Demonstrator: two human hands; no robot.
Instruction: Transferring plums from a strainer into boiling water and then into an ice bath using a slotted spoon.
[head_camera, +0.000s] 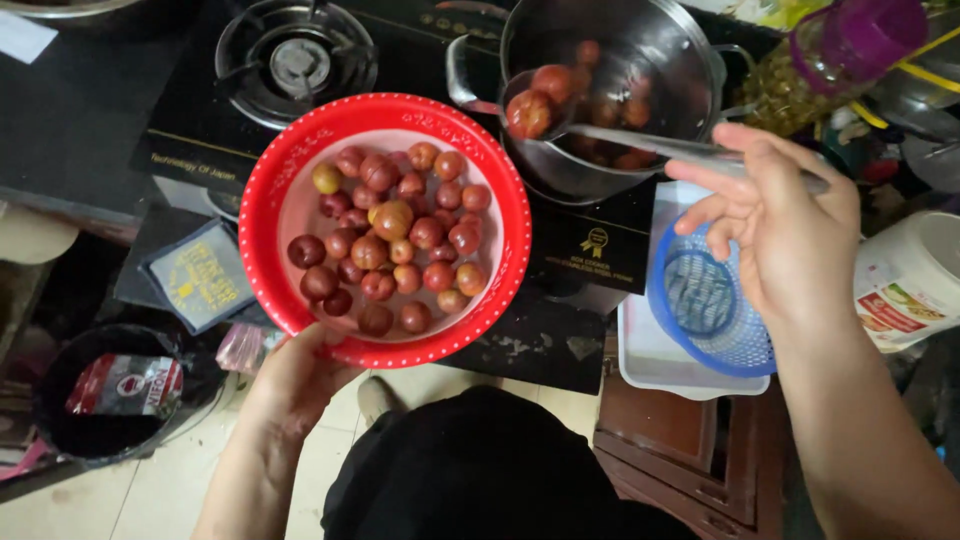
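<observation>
Left hand (300, 375) grips red bowl (268, 190); right hand (790, 235) lifts ladle (560, 105) over pot (680, 60)

Bare forearms, black garment (480, 460), sleeveless

Red bowl (385, 115): glossy plastic. Pot (655, 50) at 1 o'clock and ladle (640, 140): polished metal. Blue basket (715, 330): ribbed plastic. Fruit (393, 220): smooth, shiny skin.

Home kitchen: gas burner (297, 62), steel pot (640, 60).
</observation>
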